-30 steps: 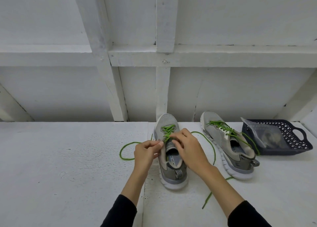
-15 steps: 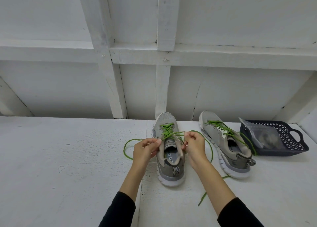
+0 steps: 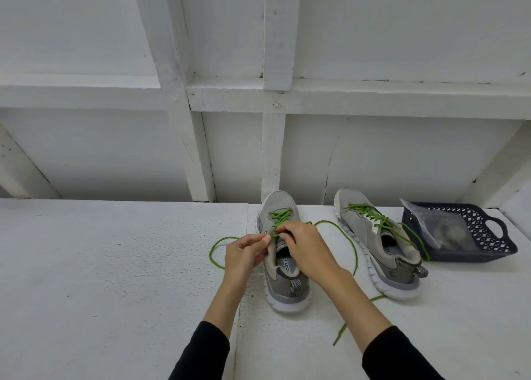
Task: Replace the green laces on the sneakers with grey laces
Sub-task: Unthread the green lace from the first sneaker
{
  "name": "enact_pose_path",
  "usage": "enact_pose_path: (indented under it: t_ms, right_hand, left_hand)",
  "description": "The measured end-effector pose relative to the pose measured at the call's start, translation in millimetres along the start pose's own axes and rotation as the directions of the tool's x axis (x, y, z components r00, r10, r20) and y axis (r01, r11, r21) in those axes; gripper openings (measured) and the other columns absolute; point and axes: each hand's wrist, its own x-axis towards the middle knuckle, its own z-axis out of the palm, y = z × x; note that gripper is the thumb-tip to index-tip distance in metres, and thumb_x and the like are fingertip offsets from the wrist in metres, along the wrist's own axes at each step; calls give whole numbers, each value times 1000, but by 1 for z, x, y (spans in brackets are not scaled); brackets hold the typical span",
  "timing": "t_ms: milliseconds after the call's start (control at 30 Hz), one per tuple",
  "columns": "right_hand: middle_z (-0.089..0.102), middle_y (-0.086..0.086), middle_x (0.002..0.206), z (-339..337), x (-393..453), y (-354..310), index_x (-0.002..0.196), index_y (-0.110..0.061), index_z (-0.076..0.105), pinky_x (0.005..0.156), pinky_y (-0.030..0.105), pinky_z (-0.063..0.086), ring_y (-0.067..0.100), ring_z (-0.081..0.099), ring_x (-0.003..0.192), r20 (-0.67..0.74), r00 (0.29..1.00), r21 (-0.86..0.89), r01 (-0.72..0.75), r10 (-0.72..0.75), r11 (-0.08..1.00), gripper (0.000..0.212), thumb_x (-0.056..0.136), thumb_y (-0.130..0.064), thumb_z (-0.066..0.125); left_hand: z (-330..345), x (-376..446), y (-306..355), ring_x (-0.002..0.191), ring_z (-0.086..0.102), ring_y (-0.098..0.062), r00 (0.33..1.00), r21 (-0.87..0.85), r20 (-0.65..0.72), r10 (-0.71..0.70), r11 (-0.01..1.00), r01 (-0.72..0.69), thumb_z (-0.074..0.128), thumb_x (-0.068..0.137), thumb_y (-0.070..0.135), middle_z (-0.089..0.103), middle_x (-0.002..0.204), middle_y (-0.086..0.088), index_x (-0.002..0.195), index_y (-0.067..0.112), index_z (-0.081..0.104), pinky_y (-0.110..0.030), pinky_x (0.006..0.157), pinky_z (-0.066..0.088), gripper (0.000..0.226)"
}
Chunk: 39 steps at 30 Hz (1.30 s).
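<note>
Two grey sneakers stand on the white table, toes away from me. The near sneaker (image 3: 283, 267) has a loosened green lace (image 3: 280, 217) whose free ends trail over the table on both sides. My left hand (image 3: 245, 254) grips the left edge of its collar. My right hand (image 3: 306, 250) pinches the green lace at the upper eyelets, covering part of the tongue. The second sneaker (image 3: 373, 241) stands to the right, its green lace (image 3: 370, 217) threaded through the eyelets.
A dark plastic basket (image 3: 494, 230) at the right holds a clear bag (image 3: 439, 227) with something greyish inside. A white framed wall (image 3: 270, 149) rises right behind the shoes. The white table (image 3: 115, 279) stretches off to the left.
My right hand, which had drawn out to the shoe's right side with the lace, has come back over the eyelets. My left hand stays at the collar.
</note>
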Motion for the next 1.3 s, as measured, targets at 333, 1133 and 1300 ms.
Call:
enact_pose_path:
  t_ms: [333, 1133, 1300]
  right_hand:
    - [61, 2, 87, -9, -4, -4, 78, -12, 55, 81, 25, 52, 21, 61, 89, -43, 950, 674, -200, 308, 711, 20, 98, -9, 51]
    - [38, -9, 94, -9, -14, 0, 89, -27, 63, 67, 29, 36, 13, 51, 86, 73, 964, 29, -257, 254, 966, 15, 95, -39, 56]
    - [35, -7, 99, -14, -18, -3, 97, -27, 63, 69, 31, 38, 11, 48, 87, 48, 984, -158, -162, 171, 974, 25, 93, -50, 54]
  left_hand:
    - [-3, 3, -2, 67, 69, -9, 1000, 9, -8, 11, 1000, -11, 76, 82, 9, 72, 74, -3, 91, 8, 74, -14, 58, 52, 10]
    - [-3, 7, -13, 84, 73, -18, 995, 15, -6, 103, 995, -103, 74, 84, 10, 74, 99, -9, 106, 11, 71, -19, 65, 56, 22]
    - [-3, 7, -16, 90, 73, -16, 990, 25, -6, 144, 989, -143, 76, 83, 13, 72, 109, -6, 114, 12, 69, -20, 69, 56, 32]
